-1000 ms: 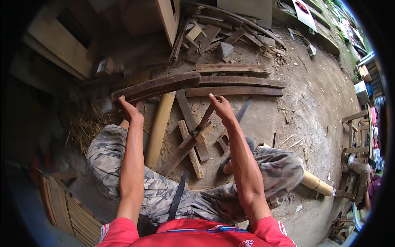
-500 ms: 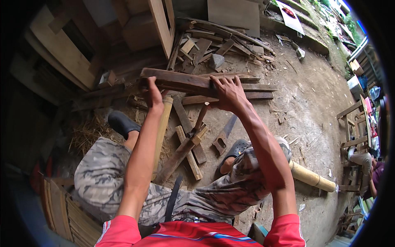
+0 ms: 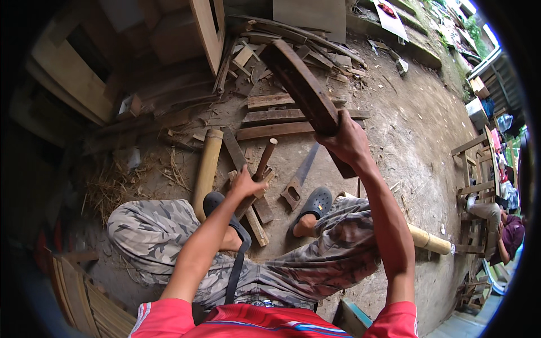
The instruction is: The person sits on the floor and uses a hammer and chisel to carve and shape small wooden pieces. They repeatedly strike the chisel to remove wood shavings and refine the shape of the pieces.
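My right hand (image 3: 345,141) grips a dark brown wooden beam (image 3: 301,79) near its lower end. The beam is raised and slants up to the left, above the ground. Lower down, my left hand (image 3: 248,183) is open, its thumb and finger apart, beside an upright round wooden handle (image 3: 266,158). That handle rises from crossed wood pieces, which my left hand partly hides; whether my fingers touch it is hard to see. A handsaw (image 3: 293,191) lies on the ground to the right of the handle, and a short wood strip (image 3: 257,228) lies below my left hand.
Several planks (image 3: 273,116) lie beyond the handle, before a heap of scrap wood (image 3: 332,59). One bamboo pole (image 3: 207,166) lies at left; another (image 3: 428,239) sticks out at right. My clogs (image 3: 317,203) flank the wood. A person (image 3: 507,234) sits by a wooden bench (image 3: 479,188) at far right.
My left hand has let go of the beam and moved down to the upright handle. My right hand still holds the beam, now tilted steeply with its far end up. My left foot has shifted inward.
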{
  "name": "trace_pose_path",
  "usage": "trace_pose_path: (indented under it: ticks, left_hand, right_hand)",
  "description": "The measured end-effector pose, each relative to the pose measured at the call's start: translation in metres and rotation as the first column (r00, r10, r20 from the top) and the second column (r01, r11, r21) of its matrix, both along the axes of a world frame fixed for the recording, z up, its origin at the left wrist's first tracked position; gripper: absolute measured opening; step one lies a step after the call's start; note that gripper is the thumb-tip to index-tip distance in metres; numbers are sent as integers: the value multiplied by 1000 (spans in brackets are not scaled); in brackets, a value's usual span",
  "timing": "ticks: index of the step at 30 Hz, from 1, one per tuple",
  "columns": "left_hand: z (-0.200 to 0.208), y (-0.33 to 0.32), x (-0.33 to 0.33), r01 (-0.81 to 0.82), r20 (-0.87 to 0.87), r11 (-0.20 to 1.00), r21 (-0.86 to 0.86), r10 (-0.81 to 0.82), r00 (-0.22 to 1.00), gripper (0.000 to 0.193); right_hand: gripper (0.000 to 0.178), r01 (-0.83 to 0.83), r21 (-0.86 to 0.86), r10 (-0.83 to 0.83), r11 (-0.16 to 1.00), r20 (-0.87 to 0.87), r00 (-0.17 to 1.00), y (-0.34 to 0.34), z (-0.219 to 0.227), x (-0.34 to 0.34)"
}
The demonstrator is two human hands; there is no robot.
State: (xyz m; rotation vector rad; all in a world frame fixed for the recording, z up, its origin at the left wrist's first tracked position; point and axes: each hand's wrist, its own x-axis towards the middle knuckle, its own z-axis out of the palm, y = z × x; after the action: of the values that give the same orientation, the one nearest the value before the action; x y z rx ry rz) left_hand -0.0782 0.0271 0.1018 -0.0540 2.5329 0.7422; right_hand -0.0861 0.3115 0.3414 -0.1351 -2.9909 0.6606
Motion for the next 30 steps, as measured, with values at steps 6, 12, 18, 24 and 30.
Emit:
trace_pose_path:
  ticks: [6,12,18,24,30]
  left_hand:
    - [-42,-7,15,163,-84,967,-194,-182,980,99]
    - [-21,9,8,236,-114,952,-195,-261,959,70]
    - [-25,3,-6,267,-88,931,-250,-296,951,61]
    - [-28,-2,-9,260,-142,947,-189,-288,947,56]
    - [-27,4,10,148,-221,973,-176,-186,957,57]
  right_hand:
    - [66,84,-234,-68,969,77,995,3,12,30]
    - [67,198,-324,-138,925,200,970,10,-6,32]
    - [68,161,-221,-119,962,192,974,9,-26,27]
    - [67,153,-194,-99,969,264,959,9,-39,25]
    - [64,229,-283,-150,931,273,950,19,-51,28]
